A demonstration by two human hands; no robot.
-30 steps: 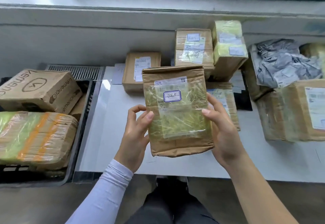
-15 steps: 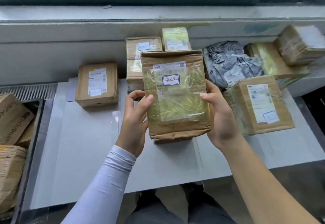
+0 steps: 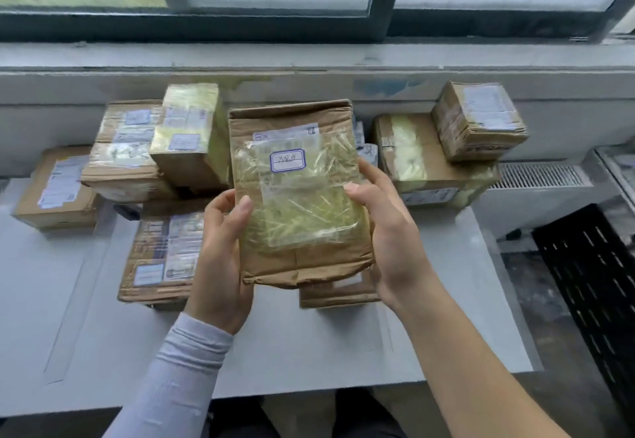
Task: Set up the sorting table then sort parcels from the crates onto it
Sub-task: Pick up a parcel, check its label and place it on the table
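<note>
Below a dark-framed window (image 3: 275,22) and a grey sill, a white table (image 3: 86,317) carries a spread of parcels. Over its middle, a person holds up a brown cardboard parcel (image 3: 299,193), its taped face toward the camera, clear of the tabletop. A small blue-bordered label (image 3: 288,160) with handwriting sits near its top; the writing is too small to read. The left hand (image 3: 220,262) grips the parcel's left edge, thumb on the front and fingers curled behind. The right hand (image 3: 388,231) grips the right edge the same way, thumb lying across the tape. The left arm wears a white sleeve (image 3: 175,379); the right forearm is bare.

Behind the held parcel, left, a tape-wrapped box (image 3: 190,135) leans on a wider carton (image 3: 120,152), with a flat box (image 3: 56,190) further left. A labelled box (image 3: 165,252) lies just beside the left hand. To the right, a small box (image 3: 479,120) sits on top of a larger one (image 3: 429,159). A black crate (image 3: 591,293) stands off the table's right end.
</note>
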